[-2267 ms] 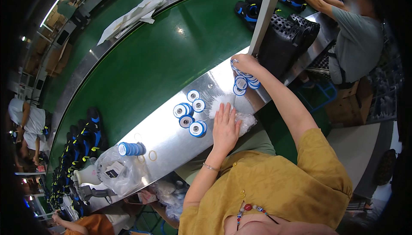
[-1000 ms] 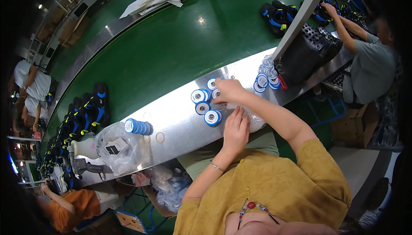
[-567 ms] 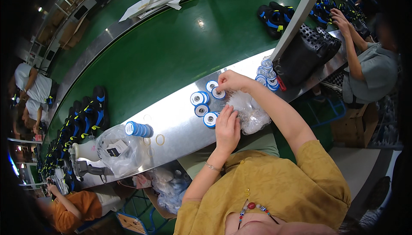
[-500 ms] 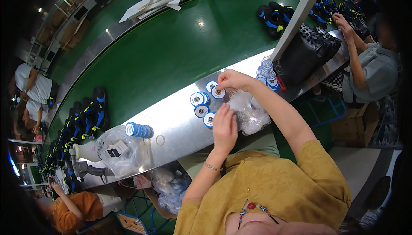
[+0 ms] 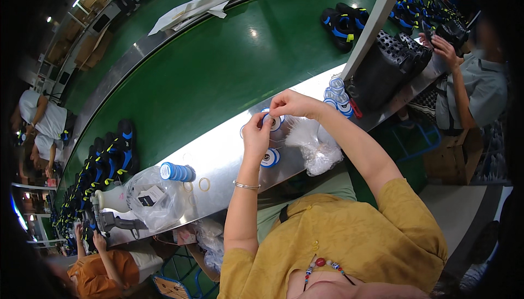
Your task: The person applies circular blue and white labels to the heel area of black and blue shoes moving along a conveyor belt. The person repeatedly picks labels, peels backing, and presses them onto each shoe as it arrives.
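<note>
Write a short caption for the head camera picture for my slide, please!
Both hands, left hand and right hand, pinch a blue-and-white spool above a steel table.

Bright overhead light — glare on the green belt (image 5: 218, 75) — dark, warped fisheye rim.

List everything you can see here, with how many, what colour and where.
Tape roll: one, white and blue, held up between both hands.
Tape roll on the bench: one, white and blue, below the left hand.
Roll stack: several, blue and white, by the post.
Lying roll stack: one, blue, left on the bench.
Clear bags: a heap, by the right forearm.
Bench: one, metal, along the belt.
Belt: one, green.
Shoes: a pair, black and blue, on the belt.
Left hand: pinching the roll.
Right hand: pinching the roll.
</note>
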Demonstrator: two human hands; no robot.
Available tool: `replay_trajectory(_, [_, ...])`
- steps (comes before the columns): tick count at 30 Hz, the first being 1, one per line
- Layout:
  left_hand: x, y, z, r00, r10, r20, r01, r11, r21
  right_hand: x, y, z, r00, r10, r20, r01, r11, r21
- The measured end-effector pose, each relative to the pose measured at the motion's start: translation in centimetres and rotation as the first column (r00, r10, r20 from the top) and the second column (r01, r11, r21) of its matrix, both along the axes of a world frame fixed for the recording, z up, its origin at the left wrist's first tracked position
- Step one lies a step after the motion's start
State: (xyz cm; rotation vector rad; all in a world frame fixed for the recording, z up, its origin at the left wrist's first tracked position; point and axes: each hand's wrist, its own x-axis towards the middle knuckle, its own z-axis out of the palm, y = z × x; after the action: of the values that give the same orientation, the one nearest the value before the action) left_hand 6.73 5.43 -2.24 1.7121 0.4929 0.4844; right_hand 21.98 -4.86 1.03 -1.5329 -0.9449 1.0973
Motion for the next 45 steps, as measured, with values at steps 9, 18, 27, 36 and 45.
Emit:
replay_trajectory(9, [-1.8,-1.6,2.5,0.978,0.201,0.051,-0.146,0.841,-0.520,-5.1,-2.3,2.1,0.853,-0.357,0.381,0.315,0.934,0.169])
replay_trajectory(18, [-2.0,-3.0,3.1,0.966,0.184,0.181,-0.099,0.912,-0.397,-7.9,-1.8,3.1,0.633,-0.380,0.674,0.326,0.921,0.213])
replay_trajectory(27, [-3.0,-3.4,2.0,0.971,0.193,0.143,-0.189,0.981,-0.040,-9.1,-1.5,2.3,0.736,-0.443,0.512,0.354,0.896,0.266])
replay_trajectory(36, [-2.6,-4.7,2.6,0.939,0.130,0.318,-0.232,0.923,0.306,-7.3,-2.3,1.1,0.907,-0.416,0.070,0.390,0.890,0.237])
replay_trajectory(45, [-1.1,-7.3,3.8,0.973,0.086,0.214,-0.121,0.981,0.155,-1.9,-7.3,5.7,0.828,-0.547,0.123,0.497,0.817,0.294])
